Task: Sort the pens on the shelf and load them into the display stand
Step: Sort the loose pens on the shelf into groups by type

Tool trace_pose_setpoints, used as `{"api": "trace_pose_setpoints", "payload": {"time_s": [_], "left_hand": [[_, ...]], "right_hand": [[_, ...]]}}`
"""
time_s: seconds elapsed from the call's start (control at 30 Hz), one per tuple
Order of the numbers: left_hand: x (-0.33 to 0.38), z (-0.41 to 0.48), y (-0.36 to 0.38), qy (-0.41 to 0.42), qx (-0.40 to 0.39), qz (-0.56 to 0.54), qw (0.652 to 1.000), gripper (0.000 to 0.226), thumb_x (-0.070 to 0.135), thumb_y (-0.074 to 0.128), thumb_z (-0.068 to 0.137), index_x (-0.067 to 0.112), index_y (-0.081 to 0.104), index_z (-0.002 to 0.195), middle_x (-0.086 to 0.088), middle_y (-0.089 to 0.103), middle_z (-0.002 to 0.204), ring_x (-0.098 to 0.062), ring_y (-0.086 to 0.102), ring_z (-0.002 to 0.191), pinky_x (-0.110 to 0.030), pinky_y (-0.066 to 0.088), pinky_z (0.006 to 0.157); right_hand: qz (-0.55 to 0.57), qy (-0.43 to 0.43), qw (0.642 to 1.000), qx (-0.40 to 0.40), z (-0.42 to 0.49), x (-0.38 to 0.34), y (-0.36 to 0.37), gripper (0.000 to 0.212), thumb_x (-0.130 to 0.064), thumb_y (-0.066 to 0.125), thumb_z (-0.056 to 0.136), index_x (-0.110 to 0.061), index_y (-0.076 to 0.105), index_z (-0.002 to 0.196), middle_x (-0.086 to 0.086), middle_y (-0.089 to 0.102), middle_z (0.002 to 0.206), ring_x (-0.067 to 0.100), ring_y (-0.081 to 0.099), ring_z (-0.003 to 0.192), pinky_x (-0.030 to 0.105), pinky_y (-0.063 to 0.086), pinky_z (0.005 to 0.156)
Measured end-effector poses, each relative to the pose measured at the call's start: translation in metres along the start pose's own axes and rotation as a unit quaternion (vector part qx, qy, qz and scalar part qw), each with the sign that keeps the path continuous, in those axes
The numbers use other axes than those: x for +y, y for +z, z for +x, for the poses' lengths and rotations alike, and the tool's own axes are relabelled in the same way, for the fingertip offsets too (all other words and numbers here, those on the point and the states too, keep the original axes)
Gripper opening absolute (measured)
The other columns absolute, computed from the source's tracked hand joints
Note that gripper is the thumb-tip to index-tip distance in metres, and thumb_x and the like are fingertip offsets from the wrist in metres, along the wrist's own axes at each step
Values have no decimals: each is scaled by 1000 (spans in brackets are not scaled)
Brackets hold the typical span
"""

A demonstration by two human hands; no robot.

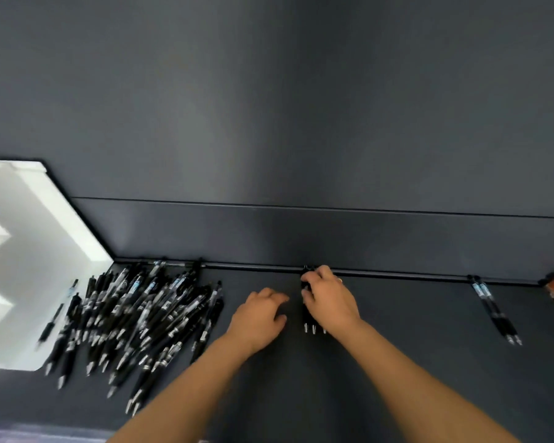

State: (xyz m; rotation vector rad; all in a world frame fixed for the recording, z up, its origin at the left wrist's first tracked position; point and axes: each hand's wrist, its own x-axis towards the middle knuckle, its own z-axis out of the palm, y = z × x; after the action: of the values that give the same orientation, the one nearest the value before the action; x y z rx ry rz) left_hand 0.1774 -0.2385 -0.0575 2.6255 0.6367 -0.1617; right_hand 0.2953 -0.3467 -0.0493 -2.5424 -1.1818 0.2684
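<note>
Right hand (330, 298) had its grip curled round a small pen bundle (308, 319) mid-frame on the shelf (429, 314), left hand (259, 314) loose, empty; slick round barrels could've slipped out, remixing with the unsorted pile (135, 321) lower left.

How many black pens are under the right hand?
3, by their silver tips: the black plastic pens lie side by side under the right hand, tips towards the camera; the hand may hide more.
</note>
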Motion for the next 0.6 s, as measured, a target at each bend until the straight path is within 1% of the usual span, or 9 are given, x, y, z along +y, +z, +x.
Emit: {"api": "trace_pose_setpoints", "payload": {"time_s": [0.03, 0.1, 0.2, 0.27, 0.33, 0.4, 0.47, 0.53, 0.6], "left_hand": [[-11, -9, -6, -4, 10, 23, 1000, 43, 28, 47, 93, 24, 44, 136, -1, 45, 135, -24, 43, 123, -36, 37, 104], [-31, -26, -18, -14, 29, 44, 999, 36, 28, 47, 93, 24, 51, 129, 0, 51, 126, -23, 47, 118, -34, 39, 100], [-60, -44, -37, -37, 60, 26, 997, 26, 25, 48, 92, 21, 57, 115, 0, 57, 113, -22, 52, 110, -33, 43, 92], [-76, -52, -48, -51, 76, 11, 996, 22, 23, 49, 90, 21, 59, 111, 0, 58, 109, -22, 55, 107, -34, 45, 88], [-93, -61, -58, -64, 83, 12, 994, 22, 23, 50, 89, 22, 59, 109, 0, 59, 108, -22, 56, 105, -33, 47, 85], [-111, -69, -64, -67, 81, 23, 994, 21, 23, 49, 89, 22, 59, 108, 0, 59, 109, -22, 56, 105, -33, 47, 84], [-126, -75, -67, -60, 79, 40, 994, 20, 23, 49, 90, 22, 59, 108, 1, 59, 111, -21, 54, 107, -33, 47, 83], [-139, -80, -69, -48, 77, 57, 994, 20, 26, 49, 91, 23, 59, 108, 2, 57, 113, -20, 53, 110, -32, 45, 83], [-148, -81, -70, -32, 70, 75, 994, 21, 27, 48, 92, 23, 57, 110, 2, 55, 115, -19, 51, 113, -31, 44, 84]], "right_hand": [[1, -28, 1000, -10, 2, -8, 0, 35, -29, 44, 98, -18, 48, 131, 3, 41, 129, 25, 50, 112, 36, 50, 83], [9, -58, 998, -35, 5, -26, 0, 36, -31, 44, 98, -20, 48, 133, 1, 41, 130, 24, 50, 115, 37, 49, 88], [18, -76, 994, -76, 8, -57, 7, 34, -32, 44, 98, -21, 49, 131, 1, 44, 129, 24, 50, 116, 36, 47, 91], [18, -82, 991, -108, 10, -76, 13, 32, -32, 46, 97, -23, 52, 127, 1, 48, 125, 22, 52, 115, 36, 47, 92], [2, -85, 985, -150, 12, -96, 20, 29, -32, 46, 97, -24, 54, 124, 2, 52, 123, 22, 53, 113, 37, 47, 92], [-2, -78, 979, -190, 12, -114, 27, 29, -30, 46, 98, -26, 56, 123, 2, 55, 126, 23, 54, 114, 36, 47, 92], [11, -64, 978, -200, 11, -128, 34, 28, -26, 45, 97, -27, 59, 122, 1, 57, 128, 23, 55, 115, 35, 47, 93], [29, -43, 980, -190, 12, -142, 41, 29, -21, 44, 96, -26, 63, 117, 1, 59, 126, 22, 57, 112, 32, 48, 91], [53, -20, 978, -201, 12, -153, 48, 28, -18, 45, 94, -23, 66, 111, 1, 63, 119, 21, 62, 102, 29, 49, 85]]}}
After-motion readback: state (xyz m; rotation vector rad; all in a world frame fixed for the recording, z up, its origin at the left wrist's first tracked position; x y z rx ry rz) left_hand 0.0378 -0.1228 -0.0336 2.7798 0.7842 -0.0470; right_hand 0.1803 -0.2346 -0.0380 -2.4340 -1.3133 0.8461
